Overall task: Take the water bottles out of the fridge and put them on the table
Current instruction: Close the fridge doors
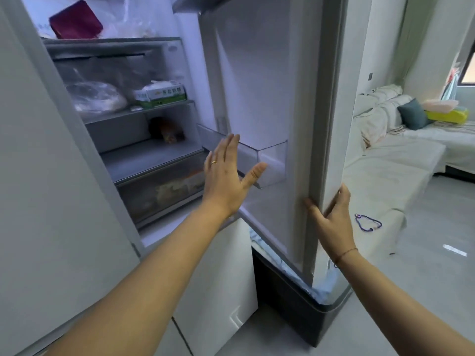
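Note:
The fridge stands with its right door [257, 80] swung wide. My right hand [332, 214] grips the outer edge of that door, fingers wrapped around it. My left hand [227, 176] hovers flat, fingers spread, in front of the clear door bin [267, 155], which looks empty. It holds nothing. No water bottle shows on the shelves or in the door. The table is out of view.
Shelves hold a maroon box [75, 20], bagged food [96, 97], a green-and-white carton [163, 95] and a crisper drawer [164, 194]. The left fridge door [51, 176] is beside me. A white sofa [390, 160] with cushions stands at right; a purple cord [367, 222] lies on it.

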A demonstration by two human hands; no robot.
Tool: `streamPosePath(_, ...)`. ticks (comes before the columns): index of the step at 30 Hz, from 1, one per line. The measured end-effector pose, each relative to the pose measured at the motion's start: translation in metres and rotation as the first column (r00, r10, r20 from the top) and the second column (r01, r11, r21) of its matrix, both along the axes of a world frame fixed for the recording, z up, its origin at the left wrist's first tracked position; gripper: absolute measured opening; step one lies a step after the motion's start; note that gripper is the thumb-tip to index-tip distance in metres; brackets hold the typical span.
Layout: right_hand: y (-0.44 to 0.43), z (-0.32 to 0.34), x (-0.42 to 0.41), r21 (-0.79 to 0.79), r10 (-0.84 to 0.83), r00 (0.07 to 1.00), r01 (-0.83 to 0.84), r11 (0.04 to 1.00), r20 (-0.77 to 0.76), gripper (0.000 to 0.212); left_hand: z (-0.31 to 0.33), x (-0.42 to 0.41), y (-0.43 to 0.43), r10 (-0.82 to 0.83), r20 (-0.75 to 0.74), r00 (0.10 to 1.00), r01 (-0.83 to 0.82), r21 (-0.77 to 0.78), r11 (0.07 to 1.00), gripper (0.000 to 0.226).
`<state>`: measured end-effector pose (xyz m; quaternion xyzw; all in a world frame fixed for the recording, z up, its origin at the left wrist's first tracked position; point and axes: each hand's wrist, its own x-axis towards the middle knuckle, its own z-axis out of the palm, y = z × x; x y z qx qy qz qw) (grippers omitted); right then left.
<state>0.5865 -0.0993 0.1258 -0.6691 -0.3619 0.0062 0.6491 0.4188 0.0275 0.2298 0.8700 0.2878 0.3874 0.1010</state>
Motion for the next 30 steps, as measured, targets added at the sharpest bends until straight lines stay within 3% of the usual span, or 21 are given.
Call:
streamPosePath(8, 0.019, -0.011, -0.106, -0.082, 0.212, 0.958, -0.2, 0.976, 0.192, 0.08, 0.009, -0.074, -0.02, -0.024, 0.143, 0.989, -0.013, 0.257, 0.966, 0.091)
streamPosePath(12, 0.053, -0.013, -0.137, -0.225, 0.294, 0.911, -0.234, 0.946, 0.29, 0.096, 0.015, -0.102, -0.02, -0.044, 0.068, 0.997, 0.027, 0.229, 0.973, 0.089)
streamPosePath(15, 0.086, -0.009, -0.161, -0.325, 0.308, 0.861, -0.18, 0.929, 0.405, 0.106, 0.011, -0.121, -0.001, 0.067, 0.032, 0.997, -0.072, 0.17, 0.983, 0.094)
streamPosePath(19, 0.128, -0.006, -0.192, -0.352, 0.295, 0.847, -0.138, 0.926, 0.442, 0.111, 0.006, -0.15, 0.035, 0.281, -0.042, 0.959, -0.265, 0.217, 0.939, 0.097)
streamPosePath(24, 0.169, -0.007, -0.222, -0.327, 0.307, 0.819, -0.155, 0.932, 0.485, 0.108, 0.01, -0.182, 0.079, 0.522, -0.175, 0.835, -0.461, 0.296, 0.837, 0.098)
streamPosePath(30, 0.221, -0.012, -0.236, -0.337, 0.353, 0.77, -0.19, 0.922, 0.531, 0.107, 0.016, -0.203, 0.123, 0.663, -0.252, 0.705, -0.581, 0.331, 0.743, 0.093)
